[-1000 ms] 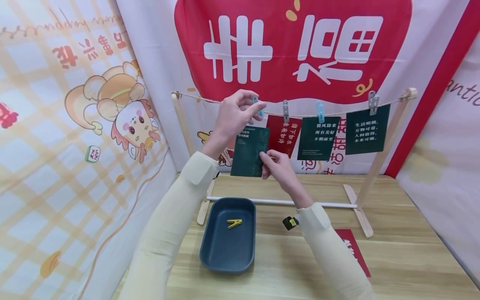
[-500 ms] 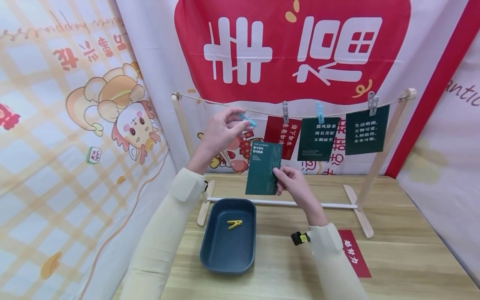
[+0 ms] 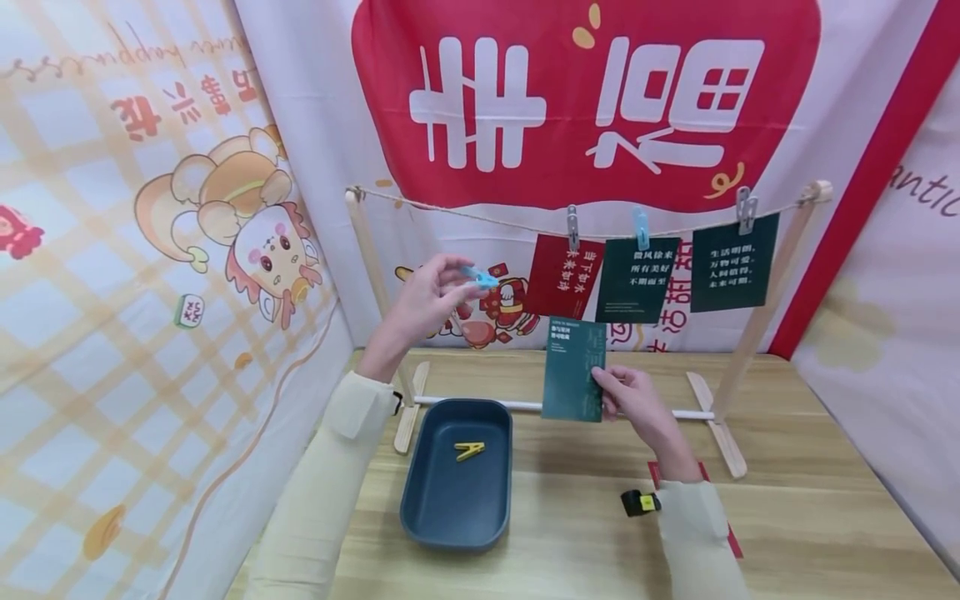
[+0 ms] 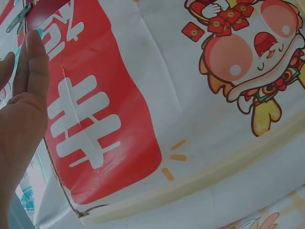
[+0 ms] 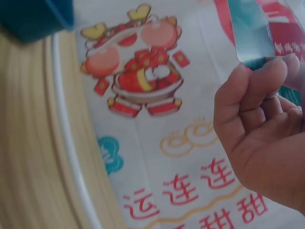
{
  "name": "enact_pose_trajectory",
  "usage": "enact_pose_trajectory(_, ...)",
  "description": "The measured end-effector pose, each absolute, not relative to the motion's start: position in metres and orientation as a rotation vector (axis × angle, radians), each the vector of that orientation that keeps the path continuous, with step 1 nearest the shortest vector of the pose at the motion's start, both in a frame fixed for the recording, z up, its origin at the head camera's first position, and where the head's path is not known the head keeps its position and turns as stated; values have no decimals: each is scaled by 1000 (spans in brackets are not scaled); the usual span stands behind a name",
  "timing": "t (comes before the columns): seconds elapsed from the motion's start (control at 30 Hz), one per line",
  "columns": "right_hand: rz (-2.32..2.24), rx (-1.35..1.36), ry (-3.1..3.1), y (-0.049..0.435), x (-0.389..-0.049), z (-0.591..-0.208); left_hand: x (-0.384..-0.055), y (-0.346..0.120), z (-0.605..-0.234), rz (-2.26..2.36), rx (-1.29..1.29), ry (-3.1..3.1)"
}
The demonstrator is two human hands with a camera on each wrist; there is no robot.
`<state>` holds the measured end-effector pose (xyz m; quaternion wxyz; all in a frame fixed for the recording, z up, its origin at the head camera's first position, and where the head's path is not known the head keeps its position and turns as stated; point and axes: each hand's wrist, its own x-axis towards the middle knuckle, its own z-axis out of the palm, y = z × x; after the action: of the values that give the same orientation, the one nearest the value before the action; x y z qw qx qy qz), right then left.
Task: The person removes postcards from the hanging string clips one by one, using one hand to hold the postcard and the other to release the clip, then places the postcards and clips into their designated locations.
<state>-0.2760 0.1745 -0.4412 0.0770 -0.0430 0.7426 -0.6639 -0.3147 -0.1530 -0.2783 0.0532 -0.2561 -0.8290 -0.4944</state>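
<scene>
My left hand (image 3: 420, 308) pinches a light blue clothespin (image 3: 486, 280) in front of and below the string (image 3: 457, 217). In the left wrist view that hand (image 4: 26, 100) stands at the left edge, and its fingers mostly hide the clothespin. Lower and to the right, my right hand (image 3: 637, 400) grips a dark green card (image 3: 572, 371) by its right edge, thumb on the printed face. The card is upright, below the hanging cards and apart from the string. The right wrist view has the curled fingers of the hand (image 5: 267, 114) at the card's edge (image 5: 250, 33).
A red card (image 3: 551, 283) and two green cards (image 3: 637, 287) hang clipped on the string's right half, between wooden posts (image 3: 765, 308). A blue-grey tray (image 3: 456, 508) with a yellow clothespin (image 3: 469, 451) stands on the table. My right arm partly covers a red card (image 3: 733, 543) there.
Both hands have come down from the string, the left one leftward with the blue clothespin, the right one rightward with the green card. The card is now away from the string.
</scene>
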Motion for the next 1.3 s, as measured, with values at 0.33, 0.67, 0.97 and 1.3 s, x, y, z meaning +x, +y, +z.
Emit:
enact_pose_trajectory(0.33, -1804, -99, 2313, 211, -264, -468, -304, -168, -311, -1607, -779, -2606)
enact_pose_trajectory(0.67, -1677, -30, 2362, 242, -250, -490, -295, -183, -354, -1661, -674, -2746)
enact_pose_trajectory(0.97, -1637, -10, 2365, 264, -236, -509, -289, -186, -397, -1687, -614, -2851)
enact_pose_trajectory(1.3, -1588, -6, 2304, 292, -221, -532, -277, -194, -444, -1464, -580, -2978)
